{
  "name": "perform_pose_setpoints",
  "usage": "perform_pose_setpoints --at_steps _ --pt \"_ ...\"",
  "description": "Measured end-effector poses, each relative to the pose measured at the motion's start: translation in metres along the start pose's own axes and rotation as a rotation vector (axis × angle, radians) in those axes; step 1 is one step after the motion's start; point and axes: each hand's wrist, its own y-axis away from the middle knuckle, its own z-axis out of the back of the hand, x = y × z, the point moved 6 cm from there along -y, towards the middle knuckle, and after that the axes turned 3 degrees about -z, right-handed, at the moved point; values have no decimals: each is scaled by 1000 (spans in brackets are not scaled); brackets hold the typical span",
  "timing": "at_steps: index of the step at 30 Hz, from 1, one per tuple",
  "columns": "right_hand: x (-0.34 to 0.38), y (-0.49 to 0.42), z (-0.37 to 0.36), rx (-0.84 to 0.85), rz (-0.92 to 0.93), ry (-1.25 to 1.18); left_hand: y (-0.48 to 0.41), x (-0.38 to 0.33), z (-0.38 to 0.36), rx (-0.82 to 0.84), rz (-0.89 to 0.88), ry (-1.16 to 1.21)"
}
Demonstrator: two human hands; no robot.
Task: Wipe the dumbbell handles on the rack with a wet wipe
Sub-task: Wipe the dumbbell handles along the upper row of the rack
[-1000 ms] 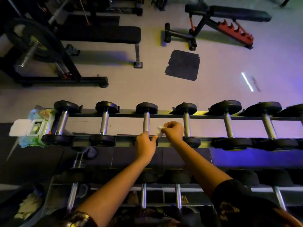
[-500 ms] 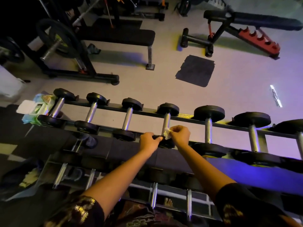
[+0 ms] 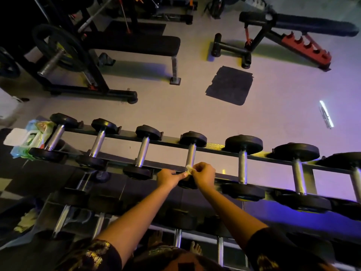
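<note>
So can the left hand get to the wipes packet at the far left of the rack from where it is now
Probably yes. The left hand only pinches the wipe, and nothing blocks the top row toward the wipes packet, though it looks a long reach.

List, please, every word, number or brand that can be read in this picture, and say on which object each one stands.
None can be read.
Wet wipe pack at the left end of the rack: coloured print, too blurred to read.
Dumbbell heads, for example the fourth dumbbell: no number visible in the dim light.
Sleeve pattern: decoration, not letters.
Wet wipe between left hand and right hand: plain.
</note>
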Motion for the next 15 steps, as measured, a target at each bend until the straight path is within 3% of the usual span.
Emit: perform_pose_setpoints --at_steps 8,15 --pt "48 -40 5 -83 60 -103 -15 15 -6 35 55 161" --pt "51 -53 -2 -31 45 26 -21 18 -9 55 99 193"
